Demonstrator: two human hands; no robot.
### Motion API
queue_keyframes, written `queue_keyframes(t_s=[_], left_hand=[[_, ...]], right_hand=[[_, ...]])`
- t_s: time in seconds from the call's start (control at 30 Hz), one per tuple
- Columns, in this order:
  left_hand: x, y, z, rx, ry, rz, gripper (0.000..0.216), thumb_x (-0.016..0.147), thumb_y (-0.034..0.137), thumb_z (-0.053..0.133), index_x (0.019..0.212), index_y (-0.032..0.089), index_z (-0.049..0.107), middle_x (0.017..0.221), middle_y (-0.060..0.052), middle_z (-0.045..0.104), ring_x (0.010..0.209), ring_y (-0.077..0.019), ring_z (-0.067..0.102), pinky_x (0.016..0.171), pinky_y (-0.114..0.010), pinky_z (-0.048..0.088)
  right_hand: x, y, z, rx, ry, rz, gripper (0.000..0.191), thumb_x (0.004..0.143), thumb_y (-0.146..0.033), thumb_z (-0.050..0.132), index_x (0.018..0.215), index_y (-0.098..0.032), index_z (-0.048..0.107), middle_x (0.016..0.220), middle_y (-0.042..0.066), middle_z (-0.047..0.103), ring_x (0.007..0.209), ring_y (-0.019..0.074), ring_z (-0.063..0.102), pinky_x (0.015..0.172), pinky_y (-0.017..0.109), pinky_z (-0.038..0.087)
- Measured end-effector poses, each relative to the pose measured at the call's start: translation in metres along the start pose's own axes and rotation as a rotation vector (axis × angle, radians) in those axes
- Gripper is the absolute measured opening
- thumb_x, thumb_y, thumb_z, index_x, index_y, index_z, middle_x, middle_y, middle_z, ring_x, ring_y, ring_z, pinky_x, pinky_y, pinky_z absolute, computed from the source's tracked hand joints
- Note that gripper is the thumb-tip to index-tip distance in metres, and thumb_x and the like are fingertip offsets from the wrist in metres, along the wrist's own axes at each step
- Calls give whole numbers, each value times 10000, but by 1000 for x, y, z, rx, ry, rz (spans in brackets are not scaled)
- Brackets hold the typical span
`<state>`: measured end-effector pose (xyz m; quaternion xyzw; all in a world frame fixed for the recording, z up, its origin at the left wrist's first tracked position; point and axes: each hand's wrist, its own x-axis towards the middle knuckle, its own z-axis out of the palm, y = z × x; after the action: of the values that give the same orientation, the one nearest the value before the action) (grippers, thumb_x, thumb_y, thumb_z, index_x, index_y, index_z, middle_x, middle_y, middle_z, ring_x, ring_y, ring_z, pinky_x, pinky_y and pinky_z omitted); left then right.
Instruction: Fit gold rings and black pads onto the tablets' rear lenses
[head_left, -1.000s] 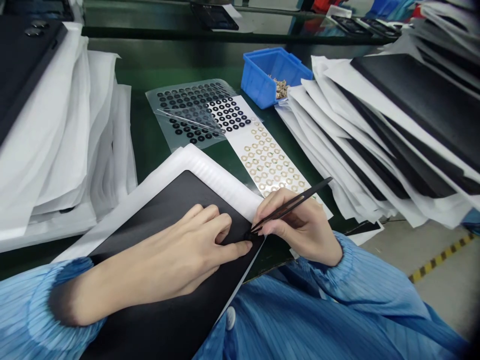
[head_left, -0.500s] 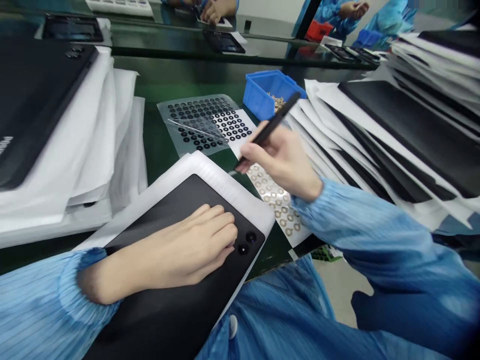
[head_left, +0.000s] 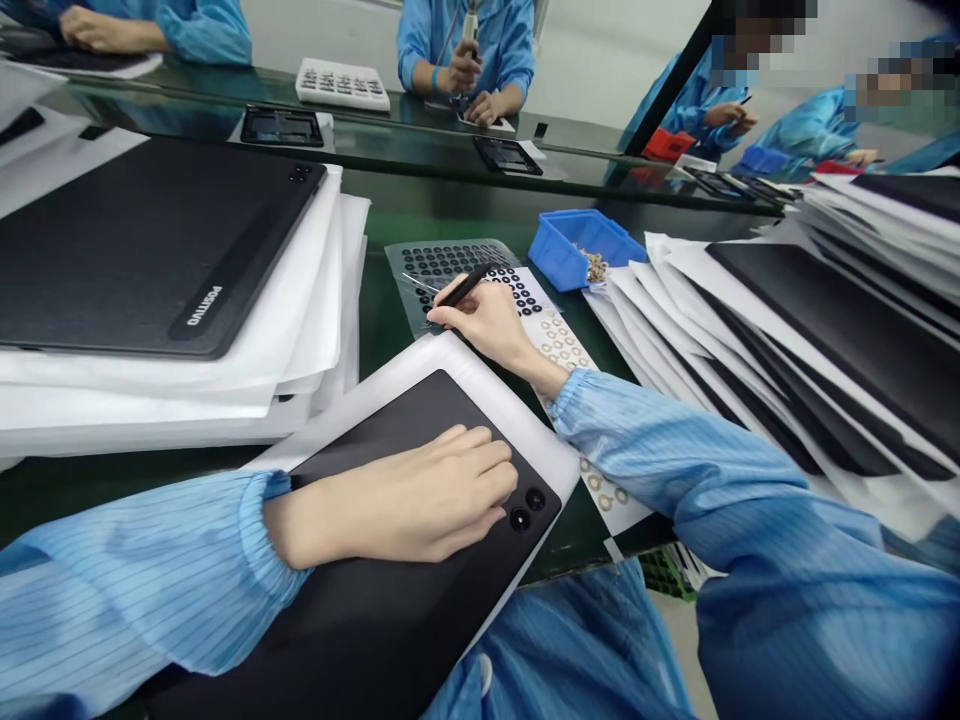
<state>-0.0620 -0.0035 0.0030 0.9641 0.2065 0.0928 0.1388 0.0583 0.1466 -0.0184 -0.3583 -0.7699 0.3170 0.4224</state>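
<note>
A black tablet back cover (head_left: 337,630) with two round camera lenses near one corner lies tilted on a white sheet (head_left: 551,465) at the table edge. My left hand (head_left: 420,490) rests palm-down on this cover beside the lenses. Its fingers are curled and their tips hidden, so anything inside them cannot be seen. In my right hand (head_left: 491,325) is a slim black pen-like tool (head_left: 469,287), pinched and pointing down-left. Its tip is by the clear sheet of black rings (head_left: 416,310), just beyond the cover's far corner. Under my right forearm runs a white strip of rings (head_left: 562,345), black and tan.
A blue bin (head_left: 559,250) of small brass-coloured parts stands behind the strip. Stacks of covers interleaved with white sheets rise at left (head_left: 150,250) and right (head_left: 840,340). Across a raised ledge (head_left: 420,150), co-workers' hands (head_left: 480,90) work near a white parts tray (head_left: 341,85).
My right hand has moved left and away from me with the black tool, over to the clear ring sheet. My left hand stays on the cover. The camera view has shifted up and left.
</note>
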Motion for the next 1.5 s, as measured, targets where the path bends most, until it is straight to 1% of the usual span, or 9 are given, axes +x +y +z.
queue_keyframes(t_s=[0.17,0.4,0.6,0.77,0.87,1.03,1.13,1.3,1.5], left_hand=[[0,-10,-3,76,110,-145,128,916,209,374,831,164,458,897,-65,491,814,-197,421,723,-332,376],[-8,-63,-4,109,473,-650,248,836,352,505,968,144,482,974,-79,487,930,-240,457,813,-394,422],[-11,-74,-1,-38,388,-762,457,866,502,423,1079,111,525,965,-76,484,967,-238,474,856,-404,413],[-7,-63,-13,-38,411,-698,397,886,496,416,961,153,598,899,-50,468,917,-209,466,827,-359,398],[-4,-53,-22,-53,427,-695,344,904,440,408,714,163,483,747,-10,464,739,-160,476,685,-290,378],[-1,-36,-34,-177,380,-783,347,916,444,377,674,199,330,568,50,381,533,-119,428,518,-246,276],[-7,-26,-54,-196,311,-799,340,892,510,390,752,201,399,644,34,481,582,-137,499,519,-243,316],[-30,3,-109,-275,-69,-709,273,839,467,495,853,201,554,734,23,598,645,-142,575,549,-219,405],[-77,10,-167,-450,475,-1087,474,802,451,507,1149,128,508,753,37,624,646,-161,620,583,-272,464]], right_hand=[[-11,-30,-32,-108,19,-23,218,832,-338,561,755,-139,607,710,17,645,667,129,614,657,234,474],[-57,-35,-65,-421,-259,244,277,842,-338,513,658,-140,579,568,-11,531,524,100,457,543,234,325],[-68,-32,-59,-344,-399,205,377,794,-473,547,591,-173,442,544,-39,413,527,101,387,532,241,264],[-72,-46,-61,-237,-271,-9,338,821,-376,518,575,-182,392,576,-25,389,559,113,385,558,253,285],[-76,-50,-62,-116,-284,112,298,846,-403,488,655,-174,492,632,1,487,617,144,479,595,267,366],[-81,-51,-59,327,-592,330,386,734,-396,667,1031,-164,583,944,48,647,882,217,615,766,316,497],[-82,-54,-64,434,-501,374,370,685,-380,719,971,-167,617,844,40,663,775,203,633,685,300,521],[-79,-60,-81,488,-167,345,246,619,-345,778,758,-195,642,673,38,621,574,163,571,495,261,452],[-70,-58,-81,783,-2,419,288,732,-449,675,728,-203,526,657,2,600,359,30,389,343,174,299]])
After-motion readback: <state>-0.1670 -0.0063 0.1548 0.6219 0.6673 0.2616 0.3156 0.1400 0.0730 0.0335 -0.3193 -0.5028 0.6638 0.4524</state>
